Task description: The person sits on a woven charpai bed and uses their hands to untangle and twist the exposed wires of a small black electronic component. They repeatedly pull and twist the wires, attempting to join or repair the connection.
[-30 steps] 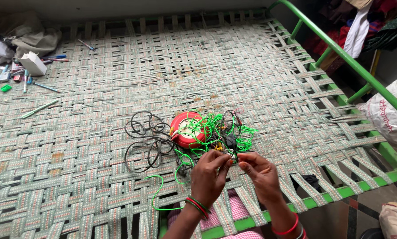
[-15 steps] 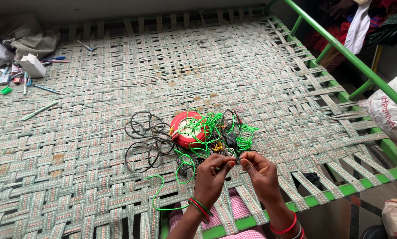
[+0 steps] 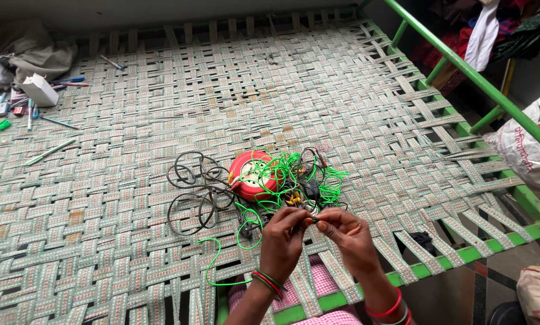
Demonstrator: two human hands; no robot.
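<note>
My left hand (image 3: 283, 242) and my right hand (image 3: 348, 238) meet fingertip to fingertip over the near edge of a woven strap cot (image 3: 270, 108). Together they pinch a small dark part (image 3: 311, 216) joined to thin wires. Just beyond the fingers lies a tangle of bright green wire (image 3: 294, 177) draped over a round red disc-shaped object (image 3: 250, 174). A loose green strand (image 3: 219, 265) trails toward me on the left. Coiled black cable (image 3: 191, 192) lies left of the red disc.
Pens and a small white box (image 3: 39, 89) are scattered at the far left beside crumpled cloth (image 3: 38, 51). A green metal rail (image 3: 462, 66) runs along the cot's right side. A white plastic bag (image 3: 522, 150) and hanging clothes (image 3: 486, 30) lie beyond it.
Both hands stay together at the same spot, their fingers shifting slightly on the small part. The view has tilted a little.
</note>
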